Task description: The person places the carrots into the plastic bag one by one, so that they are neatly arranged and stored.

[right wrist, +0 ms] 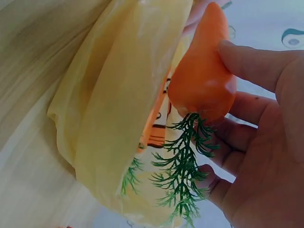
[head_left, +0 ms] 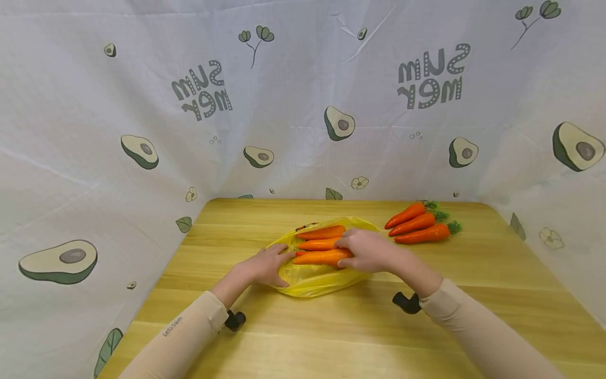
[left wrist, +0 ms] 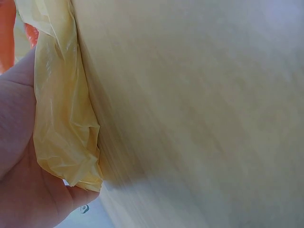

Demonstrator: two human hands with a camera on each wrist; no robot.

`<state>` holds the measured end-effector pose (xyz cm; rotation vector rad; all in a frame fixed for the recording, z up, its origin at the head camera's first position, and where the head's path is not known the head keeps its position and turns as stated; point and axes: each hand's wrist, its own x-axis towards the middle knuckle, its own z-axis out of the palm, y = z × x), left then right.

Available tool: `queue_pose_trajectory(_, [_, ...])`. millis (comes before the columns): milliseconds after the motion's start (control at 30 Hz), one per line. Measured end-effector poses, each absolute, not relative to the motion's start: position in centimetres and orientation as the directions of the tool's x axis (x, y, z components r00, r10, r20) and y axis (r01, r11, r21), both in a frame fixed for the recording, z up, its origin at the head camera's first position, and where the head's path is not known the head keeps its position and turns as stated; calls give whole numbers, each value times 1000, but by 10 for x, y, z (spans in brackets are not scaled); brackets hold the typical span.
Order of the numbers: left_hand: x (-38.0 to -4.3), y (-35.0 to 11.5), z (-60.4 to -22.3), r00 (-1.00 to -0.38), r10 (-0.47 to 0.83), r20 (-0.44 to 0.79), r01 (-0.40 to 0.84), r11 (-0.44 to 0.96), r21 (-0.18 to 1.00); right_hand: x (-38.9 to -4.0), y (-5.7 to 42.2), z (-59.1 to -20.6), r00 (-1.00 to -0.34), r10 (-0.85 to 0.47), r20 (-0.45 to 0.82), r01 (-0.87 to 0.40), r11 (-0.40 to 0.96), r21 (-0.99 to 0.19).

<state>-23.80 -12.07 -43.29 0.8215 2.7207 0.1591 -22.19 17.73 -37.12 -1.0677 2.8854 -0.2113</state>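
A yellow plastic bag (head_left: 307, 288) lies on the table with its mouth spread. Orange carrots (head_left: 324, 232) lie side by side within its opening, and small red tips show among them. My right hand (head_left: 371, 251) grips the nearest carrot (head_left: 322, 257) by its thick end, thumb on one side and fingers on the other. Its green frilly top (right wrist: 183, 166) hangs past the fingers in the right wrist view. At the bag's left rim, my left hand (head_left: 270, 266) holds the plastic (left wrist: 61, 109), which covers part of the fingers in the left wrist view.
Three more carrots (head_left: 416, 223) with green tops lie at the table's back right, just beyond the bag. The wooden table (head_left: 303, 337) ends at a white curtain (head_left: 293, 105) printed with avocados. Black wrist mounts (head_left: 407, 303) sit under both forearms.
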Motion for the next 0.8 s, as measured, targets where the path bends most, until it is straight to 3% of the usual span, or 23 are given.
queue_pose_trajectory(800, [-239,-120,-437,-800,549,-241,521,835,174,-216,168,-408,-732,-671,115,-676,737,-5])
